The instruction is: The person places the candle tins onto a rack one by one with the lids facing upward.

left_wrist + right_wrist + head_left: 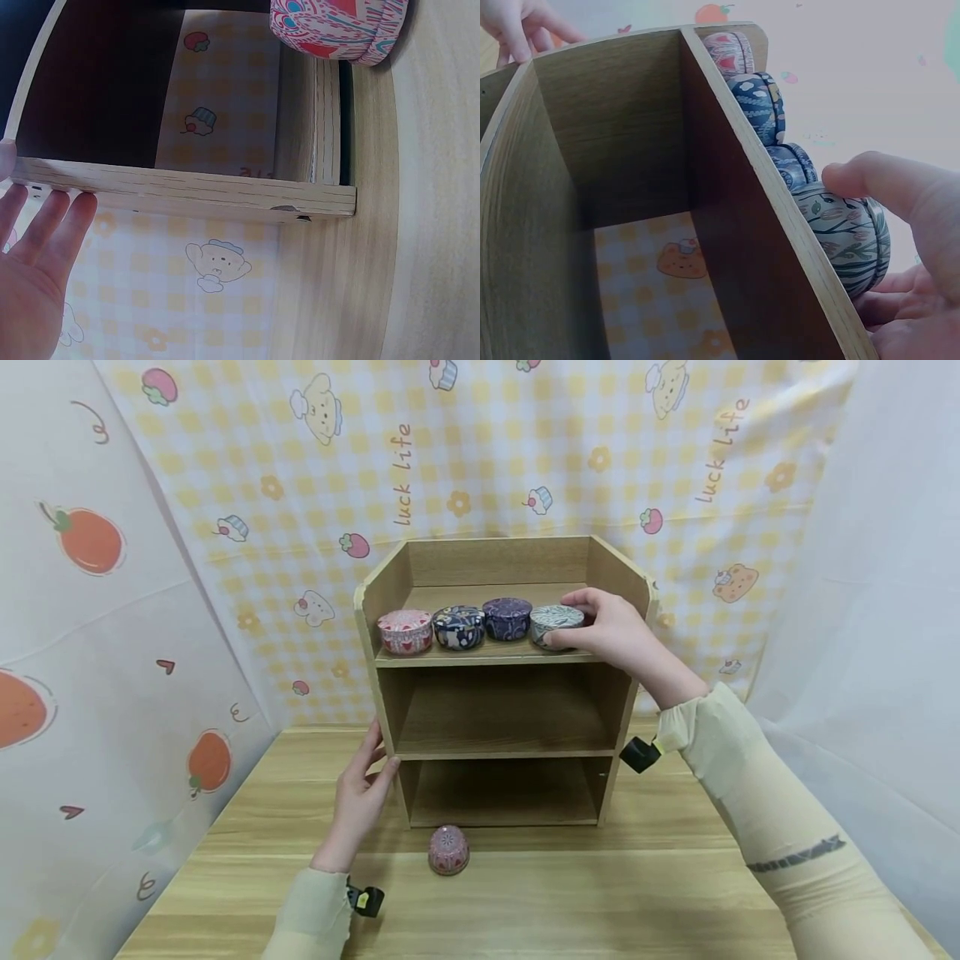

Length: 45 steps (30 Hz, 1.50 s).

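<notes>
My right hand (611, 631) holds a round grey-green leaf-patterned tin (557, 622) between thumb and fingers, at the right end of the top shelf. In the right wrist view the thumb presses one side of this tin (847, 244), and the fingers lie partly hidden behind it. To its left stand a purple tin (507, 618), a navy floral tin (459, 627) and a pink tin with hearts (406, 632). My left hand (362, 797) pinches the left side panel of the wooden shelf unit (506, 754), thumb at the front edge and fingers (49, 232) along the outside.
Another pink patterned tin (448, 850) stands on the wooden table (570, 902), in front of the unit's lower left. A yellow checked cloth (480, 460) hangs behind. White cloths hang at the left (97, 635) and right (847, 610).
</notes>
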Tool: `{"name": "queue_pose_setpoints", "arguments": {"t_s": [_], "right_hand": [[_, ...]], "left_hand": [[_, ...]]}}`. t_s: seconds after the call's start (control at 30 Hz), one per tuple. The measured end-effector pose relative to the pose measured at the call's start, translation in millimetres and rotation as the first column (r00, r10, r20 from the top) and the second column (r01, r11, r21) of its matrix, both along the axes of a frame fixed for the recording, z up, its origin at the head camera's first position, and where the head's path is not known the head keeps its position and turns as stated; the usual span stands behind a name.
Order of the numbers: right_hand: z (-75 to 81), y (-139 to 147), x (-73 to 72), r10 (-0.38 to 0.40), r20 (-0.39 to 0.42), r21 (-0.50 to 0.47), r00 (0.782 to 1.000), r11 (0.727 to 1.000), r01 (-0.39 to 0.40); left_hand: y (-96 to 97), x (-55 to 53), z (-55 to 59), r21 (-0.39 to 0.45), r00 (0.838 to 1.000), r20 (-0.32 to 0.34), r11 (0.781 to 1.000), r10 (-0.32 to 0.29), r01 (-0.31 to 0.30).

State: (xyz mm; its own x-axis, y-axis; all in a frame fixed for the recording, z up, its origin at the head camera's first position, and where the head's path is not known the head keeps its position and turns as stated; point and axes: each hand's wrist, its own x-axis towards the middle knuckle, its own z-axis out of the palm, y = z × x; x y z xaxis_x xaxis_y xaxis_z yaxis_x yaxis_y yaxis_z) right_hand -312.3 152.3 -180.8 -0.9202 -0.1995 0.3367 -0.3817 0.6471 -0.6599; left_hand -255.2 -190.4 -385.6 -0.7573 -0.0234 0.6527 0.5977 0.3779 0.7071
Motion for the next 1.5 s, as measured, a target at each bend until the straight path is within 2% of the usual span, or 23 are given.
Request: {"name": "queue_pose_setpoints", "arguments": {"t_s": [0.3,0.53,0.77,0.9,1.0,1.1,1.2,1.37,1.5], "right_hand": [[2.7,1.9,-0.8,0.041,0.008,0.035,0.999,0.999,-0.042],[3.0,5.1,3.9,0.1,0.026,-0.067,0.995,0.993,-0.098],[3.0,5.5,17.3,0.114,-0.074,-0.135,0.991,0.983,-0.123],[1.3,4.2,31.1,0.121,-0.181,-0.176,0.976,0.972,-0.154],[-4.3,1.4,43.0,0.133,-0.296,-0.186,0.946,0.963,-0.194],[-14.0,-4.3,53.9,0.159,-0.421,-0.177,0.893,0.951,-0.253],[-27.4,-10.7,64.2,0.217,-0.505,-0.155,0.835,0.93,-0.335],[-51.3,-20.6,75.5,0.34,-0.558,-0.093,0.757,0.881,-0.464],[-70.3,-28.2,76.1,0.436,-0.564,-0.04,0.701,0.834,-0.55]], "left_hand": [[-0.7,-0.4,1.1,-0.007,1.0,-0.02,1.0,-0.001,0.0],[-0.4,-0.6,0.1,0.001,1.0,-0.027,1.0,-0.006,0.006],[0.2,0.8,-0.4,-0.012,1.0,-0.029,1.0,0.001,-0.001],[0.3,0.7,-0.1,-0.008,1.0,-0.028,1.0,-0.002,0.002],[0.3,0.6,0.0,0.002,1.0,-0.025,1.0,-0.005,0.006],[-0.4,0.7,-0.7,0.008,1.0,-0.021,1.0,-0.004,0.005],[-0.7,0.8,-0.9,0.007,1.0,-0.016,1.0,-0.005,0.005],[-0.9,0.1,-1.0,0.003,1.0,-0.02,1.0,-0.002,0.002],[-0.8,-1.9,-1.0,0.003,0.999,-0.037,1.0,-0.003,0.003]]}}
